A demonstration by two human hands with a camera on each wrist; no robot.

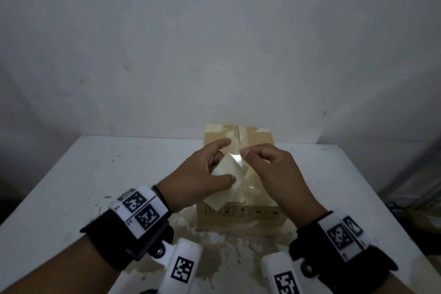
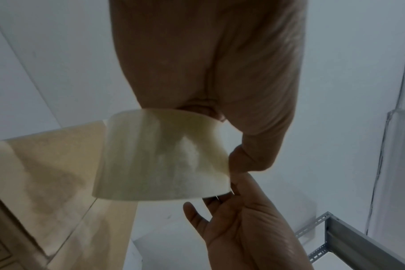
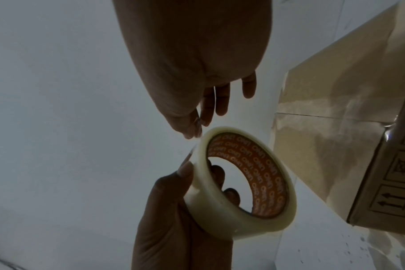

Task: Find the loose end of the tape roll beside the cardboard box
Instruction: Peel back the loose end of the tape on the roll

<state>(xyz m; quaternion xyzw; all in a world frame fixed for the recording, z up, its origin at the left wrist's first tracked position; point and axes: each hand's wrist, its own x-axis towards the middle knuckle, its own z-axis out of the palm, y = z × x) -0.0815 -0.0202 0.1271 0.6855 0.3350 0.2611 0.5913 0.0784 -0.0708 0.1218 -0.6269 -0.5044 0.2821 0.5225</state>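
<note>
Here the left hand (image 1: pixel 195 179) holds the tape roll (image 1: pixel 226 180) above the cardboard box (image 1: pixel 241 219), thumb lying along the roll's outer face and fingers curled through its core, as the right wrist view shows. The right hand (image 1: pixel 274 169) meets the roll at its upper edge, thumb and forefinger pressed together in a narrow pinch at the rim; a thin glint of clear film sits at those fingertips (image 3: pixel 193 130), though whether a freed end is actually caught between them cannot be told. Its other fingers are loosely spread behind.

The roll is clear packing tape, looking milky and pale yellow where the layers stack up, with a glossy highlight across its top face in the head view. Its cardboard core (image 3: pixel 254 175) is orange inside and carries repeated pale lettering. From the left wrist view the outer face shows as a broad, cloudy, translucent band.

The box below is brown, its top flaps closed with a seam running down the middle under shiny tape, and its near side is printed with a row of handling symbols. It stands on a white, stained table (image 1: pixel 71 174) set against a pale wall. A grey metal shelf frame (image 2: pixel 349 237) shows to the right.
</note>
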